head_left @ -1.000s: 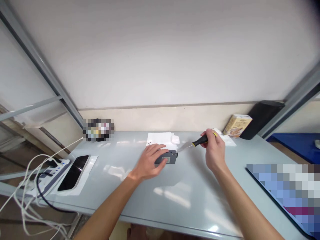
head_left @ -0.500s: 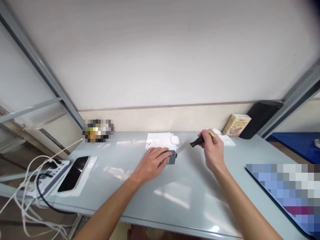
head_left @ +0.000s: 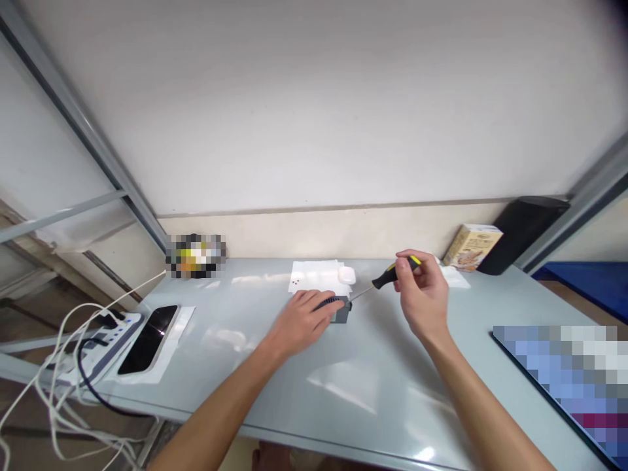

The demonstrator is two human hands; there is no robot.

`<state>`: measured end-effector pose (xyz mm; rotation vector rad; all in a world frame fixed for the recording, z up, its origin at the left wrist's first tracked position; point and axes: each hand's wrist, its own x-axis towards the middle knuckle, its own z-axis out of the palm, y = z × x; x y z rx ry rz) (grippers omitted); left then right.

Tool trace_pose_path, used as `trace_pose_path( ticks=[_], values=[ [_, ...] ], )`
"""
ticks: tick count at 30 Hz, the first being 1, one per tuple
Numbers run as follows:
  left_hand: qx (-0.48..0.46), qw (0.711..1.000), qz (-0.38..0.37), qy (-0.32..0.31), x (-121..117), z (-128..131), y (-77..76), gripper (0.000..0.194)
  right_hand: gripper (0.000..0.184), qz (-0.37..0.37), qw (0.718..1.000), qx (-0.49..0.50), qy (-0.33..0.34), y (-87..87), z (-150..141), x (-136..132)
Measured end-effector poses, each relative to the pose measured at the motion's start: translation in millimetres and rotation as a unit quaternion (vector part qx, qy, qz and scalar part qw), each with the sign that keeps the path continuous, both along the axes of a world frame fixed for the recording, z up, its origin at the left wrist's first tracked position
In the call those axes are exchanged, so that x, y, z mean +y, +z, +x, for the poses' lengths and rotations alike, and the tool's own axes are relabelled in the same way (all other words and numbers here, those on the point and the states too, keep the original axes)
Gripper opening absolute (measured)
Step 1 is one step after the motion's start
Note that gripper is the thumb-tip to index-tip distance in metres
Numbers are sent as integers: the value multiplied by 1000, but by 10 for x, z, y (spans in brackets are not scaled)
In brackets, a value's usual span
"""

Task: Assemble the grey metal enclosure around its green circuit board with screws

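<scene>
The right hand (head_left: 422, 291) is grasping a screwdriver (head_left: 387, 276) by its black and yellow handle, with the shaft pointing to the left and slightly down. The left hand (head_left: 307, 320) is grasping a gray vented box (head_left: 342, 315), with the fingers over its top and the thumb at its front side. The surface (head_left: 343, 392), gray and glossy, carries this box near its middle. At the right back corner there leans a black cylinder (head_left: 524, 235), and beside it stands a yellow carton (head_left: 471, 248). On the left lies a phone (head_left: 150, 340) with a dark screen. Just behind the gray box there is a white paper (head_left: 314, 275), which bears a small white case (head_left: 347, 275) and few dark dots (head_left: 295, 282). The screwdriver tip is at the right end of the box; whether it touches, I cannot tell surely.
</scene>
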<state>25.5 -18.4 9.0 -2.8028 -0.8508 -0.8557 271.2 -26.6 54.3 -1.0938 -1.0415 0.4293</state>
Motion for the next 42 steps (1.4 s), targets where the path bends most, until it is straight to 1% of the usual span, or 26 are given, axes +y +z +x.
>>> trace_pose_path(
  ticks=[4,12,16,23,32,38,40,42],
  values=[
    [27,999,14,11,-2,3,31,36,41,7,1000,9,6,5,-21,-7],
    [49,999,21,11,-24,-3,66,42,46,-11,996,76,-44,-127,56,79],
    [43,999,19,3,-19,-12,61,44,50,-16,993,107,-42,-159,62,110],
    [16,1000,10,-7,-12,-13,54,42,50,-40,993,110,-33,-184,33,109],
    [6,1000,-5,-15,1,-32,29,40,50,-33,991,124,-31,-149,16,103],
    [-32,998,-28,-36,-10,-37,25,41,51,-41,989,139,-23,-179,4,117],
    [-74,996,-47,-34,-11,-44,29,39,50,-60,990,127,-11,-221,-20,122],
    [-145,987,-74,-1,5,-67,39,36,49,-84,990,113,6,-280,-60,131]
  ],
)
